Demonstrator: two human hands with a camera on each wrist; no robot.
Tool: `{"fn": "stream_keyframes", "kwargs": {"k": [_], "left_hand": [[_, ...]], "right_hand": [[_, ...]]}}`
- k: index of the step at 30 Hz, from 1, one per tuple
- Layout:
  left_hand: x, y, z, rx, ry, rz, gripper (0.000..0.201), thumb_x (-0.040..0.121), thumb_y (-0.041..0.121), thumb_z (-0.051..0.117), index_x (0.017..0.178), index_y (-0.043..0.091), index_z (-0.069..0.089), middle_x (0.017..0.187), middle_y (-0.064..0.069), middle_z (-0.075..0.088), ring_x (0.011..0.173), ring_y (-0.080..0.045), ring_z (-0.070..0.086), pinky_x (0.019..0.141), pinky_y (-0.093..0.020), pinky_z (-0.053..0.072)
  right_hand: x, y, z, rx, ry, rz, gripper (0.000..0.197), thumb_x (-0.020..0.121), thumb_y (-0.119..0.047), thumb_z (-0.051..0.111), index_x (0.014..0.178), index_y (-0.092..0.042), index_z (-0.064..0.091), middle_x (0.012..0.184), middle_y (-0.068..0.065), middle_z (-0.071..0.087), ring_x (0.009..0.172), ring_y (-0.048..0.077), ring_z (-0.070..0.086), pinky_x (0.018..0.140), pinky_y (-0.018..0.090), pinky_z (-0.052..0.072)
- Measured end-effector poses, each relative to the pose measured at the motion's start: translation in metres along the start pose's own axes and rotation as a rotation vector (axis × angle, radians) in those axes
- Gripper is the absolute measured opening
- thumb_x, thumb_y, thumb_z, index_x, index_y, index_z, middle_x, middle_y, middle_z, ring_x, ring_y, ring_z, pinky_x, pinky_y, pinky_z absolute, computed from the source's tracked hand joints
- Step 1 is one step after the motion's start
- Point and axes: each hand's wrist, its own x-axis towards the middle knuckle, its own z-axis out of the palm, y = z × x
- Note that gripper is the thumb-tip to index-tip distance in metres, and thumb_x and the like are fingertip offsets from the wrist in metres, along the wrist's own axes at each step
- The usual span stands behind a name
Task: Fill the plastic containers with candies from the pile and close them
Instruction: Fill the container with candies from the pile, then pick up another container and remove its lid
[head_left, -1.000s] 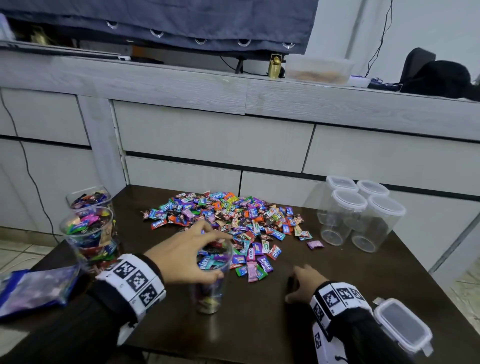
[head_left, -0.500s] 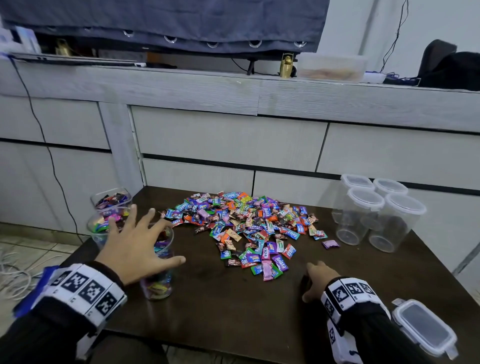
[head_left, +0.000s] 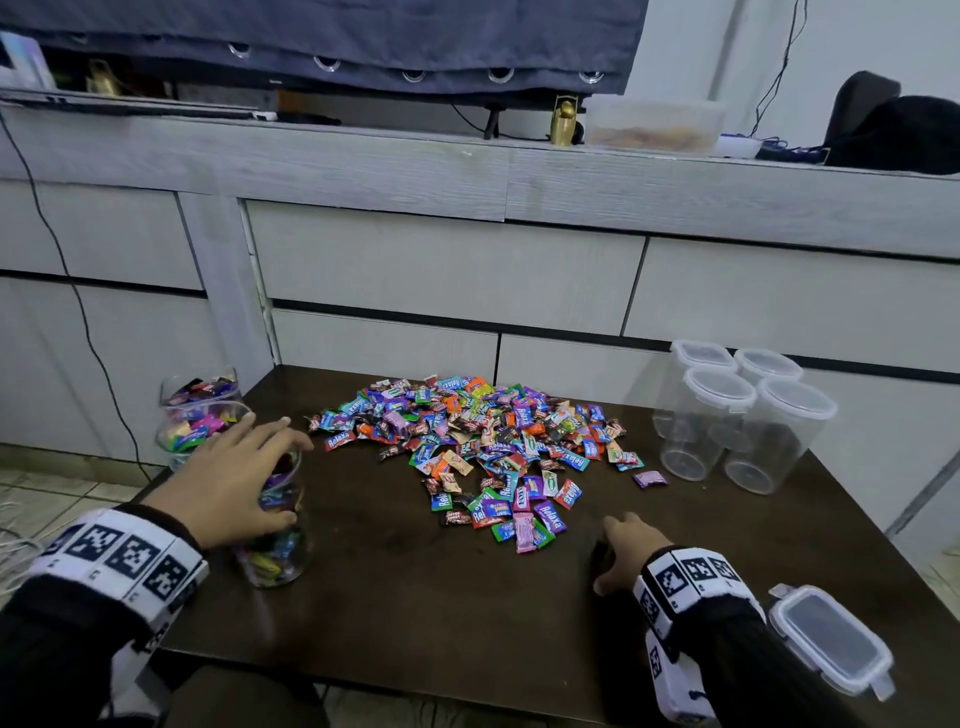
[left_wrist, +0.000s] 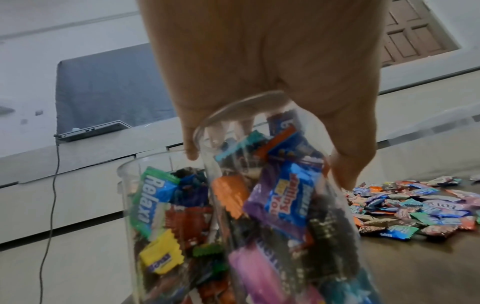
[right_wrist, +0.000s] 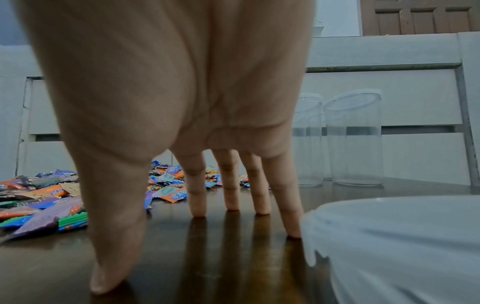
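Dark brown wooden table (head_left: 415, 597) fronts pale grey drawers. At its left edge the left hand (head_left: 228, 483) clamps over the mouth of a clear plastic container of wrapped candies (head_left: 275, 540), probably parking it beside two other filled containers (head_left: 200, 410). Right hand (head_left: 626, 551) rests splayed, holding nothing, near a loose clear lid (head_left: 831, 639). Colourful candy pile (head_left: 478, 441) lies centre; four lidded empty containers (head_left: 737, 415) wait far right.
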Motion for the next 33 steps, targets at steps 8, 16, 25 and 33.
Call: {"fn": "stream_keyframes", "kwargs": {"k": [8, 16, 25, 33], "left_hand": [[0.008, 0.064, -0.003, 0.116, 0.194, 0.187, 0.067, 0.083, 0.076, 0.042, 0.136, 0.036, 0.047, 0.161, 0.008, 0.024, 0.152, -0.014, 0.004, 0.120, -0.054, 0.002], [0.035, 0.174, 0.049, -0.095, -0.088, 0.564, 0.051, 0.092, 0.054, 0.053, 0.134, 0.026, 0.046, 0.140, 0.003, 0.046, 0.131, -0.016, 0.043, 0.109, -0.033, 0.035], [0.042, 0.199, 0.094, -0.137, -0.338, 0.640, 0.068, 0.078, 0.066, 0.064, 0.135, 0.036, 0.042, 0.160, 0.013, 0.012, 0.145, -0.012, 0.021, 0.113, -0.039, 0.029], [0.045, 0.198, 0.098, -0.174, -0.299, 0.669, 0.069, 0.078, 0.068, 0.063, 0.136, 0.036, 0.042, 0.161, 0.014, 0.011, 0.145, -0.009, 0.017, 0.111, -0.037, 0.027]], "right_hand": [[-0.002, 0.001, 0.000, -0.009, 0.010, -0.028, 0.067, 0.072, -0.043, 0.077, 0.123, -0.013, 0.045, 0.128, 0.011, 0.043, 0.120, 0.030, 0.049, 0.096, 0.036, 0.046], [-0.011, 0.020, -0.039, 0.083, 0.270, -0.118, 0.025, 0.086, -0.030, 0.062, 0.108, -0.019, 0.060, 0.105, 0.001, 0.060, 0.107, 0.020, 0.059, 0.088, 0.030, 0.048], [0.013, 0.067, -0.124, -0.042, 0.702, 0.048, 0.054, 0.086, -0.023, 0.064, 0.134, -0.013, 0.040, 0.140, 0.013, 0.036, 0.128, 0.034, 0.036, 0.100, 0.046, 0.042], [0.061, 0.088, -0.131, -0.238, 0.589, 0.261, 0.069, 0.085, -0.036, 0.066, 0.137, -0.010, 0.030, 0.140, 0.012, 0.038, 0.129, 0.032, 0.038, 0.098, 0.047, 0.041]]}}
